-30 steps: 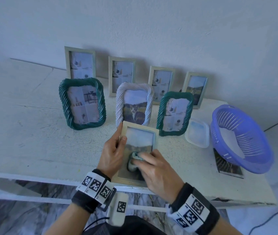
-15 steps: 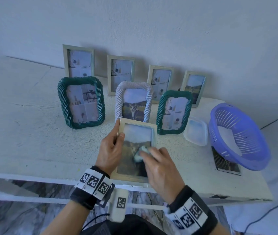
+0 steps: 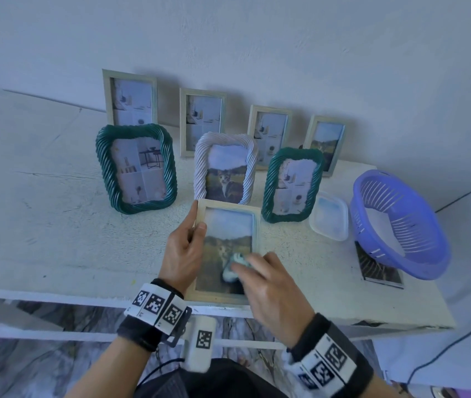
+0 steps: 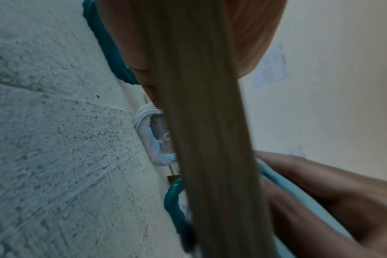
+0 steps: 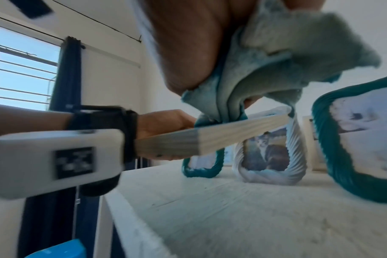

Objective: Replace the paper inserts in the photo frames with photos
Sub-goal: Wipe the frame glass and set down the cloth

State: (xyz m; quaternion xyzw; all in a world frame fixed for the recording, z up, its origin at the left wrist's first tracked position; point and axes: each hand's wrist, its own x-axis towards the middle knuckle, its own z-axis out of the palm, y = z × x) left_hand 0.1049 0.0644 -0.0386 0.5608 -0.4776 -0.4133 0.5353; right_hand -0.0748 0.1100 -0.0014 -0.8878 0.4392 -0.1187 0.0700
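Note:
A pale wooden frame [image 3: 230,225] with a cat photo behind its glass is tilted up above the table's front edge. My left hand [image 3: 195,225] grips its left side, thumb on the front. My right hand [image 3: 257,268] holds a bunched teal cloth [image 3: 232,267] and presses it on the lower glass. In the right wrist view the cloth [image 5: 265,69] hangs from my fingers onto the frame's edge [image 5: 210,137]. The left wrist view shows mostly the frame's side [image 4: 210,139].
Standing behind are a green twisted frame [image 3: 136,168] and a smaller one [image 3: 291,185] with paper inserts, and a white twisted frame [image 3: 225,168] with a cat photo. Several wooden frames line the wall. A clear lid [image 3: 329,215], purple basket [image 3: 401,225] and photo stack [image 3: 378,268] lie right.
My right hand rubbed the cloth a little up and to the right over the glass, then slightly back down. The left hand kept its hold on the frame.

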